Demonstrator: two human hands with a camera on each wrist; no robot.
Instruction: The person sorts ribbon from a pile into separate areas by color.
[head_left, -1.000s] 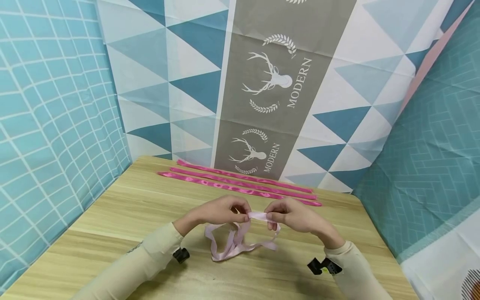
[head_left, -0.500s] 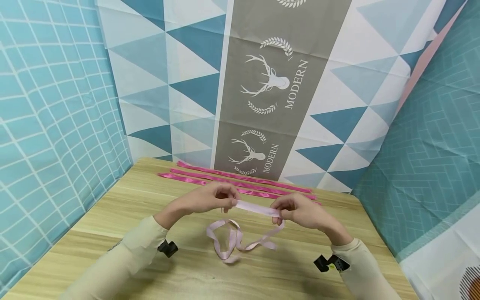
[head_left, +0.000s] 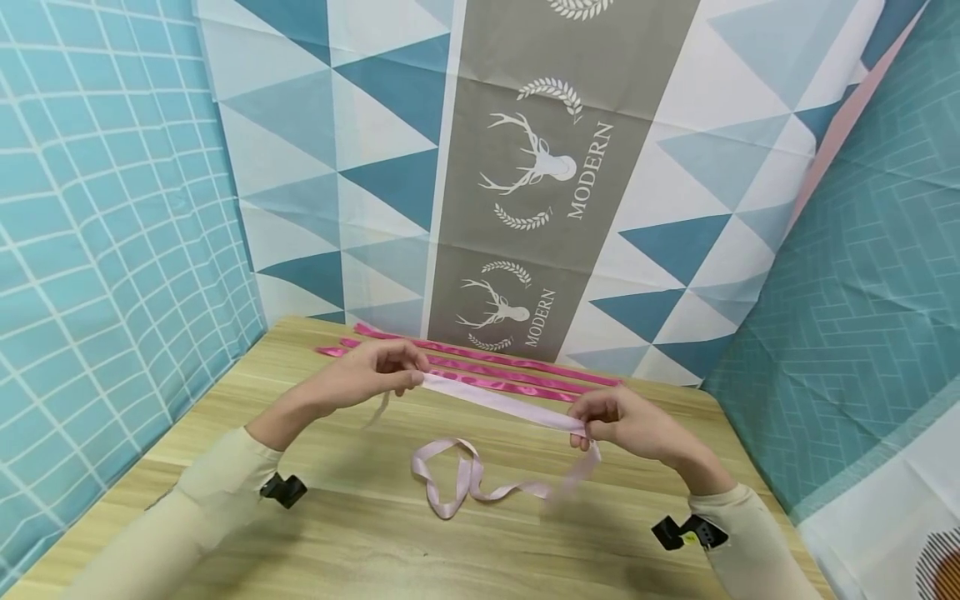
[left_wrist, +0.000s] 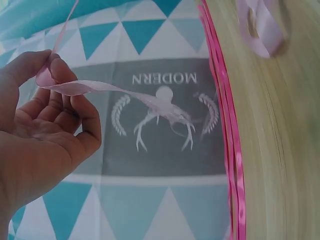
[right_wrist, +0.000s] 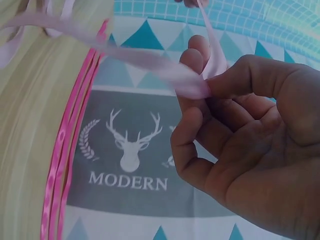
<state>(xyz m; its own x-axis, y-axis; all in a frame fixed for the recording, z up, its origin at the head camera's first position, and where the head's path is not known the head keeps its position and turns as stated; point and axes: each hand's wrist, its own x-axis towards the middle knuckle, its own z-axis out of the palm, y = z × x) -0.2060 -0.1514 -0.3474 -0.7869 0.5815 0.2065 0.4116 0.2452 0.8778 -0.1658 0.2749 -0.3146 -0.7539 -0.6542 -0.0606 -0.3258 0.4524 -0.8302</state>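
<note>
A pale pink ribbon (head_left: 498, 402) is stretched between my two hands above the table. My left hand (head_left: 360, 379) pinches it near one end between thumb and forefinger; a short loose tail (left_wrist: 155, 103) hangs from that grip. Further along, my right hand (head_left: 637, 425) pinches the same ribbon. From there the remaining length drops to the wood and lies in a loose loop (head_left: 446, 508). In the right wrist view the hanging part (right_wrist: 150, 62) is blurred, while thumb and fingertips meet on the ribbon.
Three hot pink ribbons (head_left: 517, 387) lie side by side along the back of the wooden table (head_left: 360, 542). Behind them rises a patterned cloth (head_left: 390, 108) with deer heads. Blue cloths (head_left: 97, 208) hang at both sides.
My hands have moved apart, the left one going left and away, the right one slightly right. The stretch of ribbon between them has grown longer, and less of it lies bunched below.
</note>
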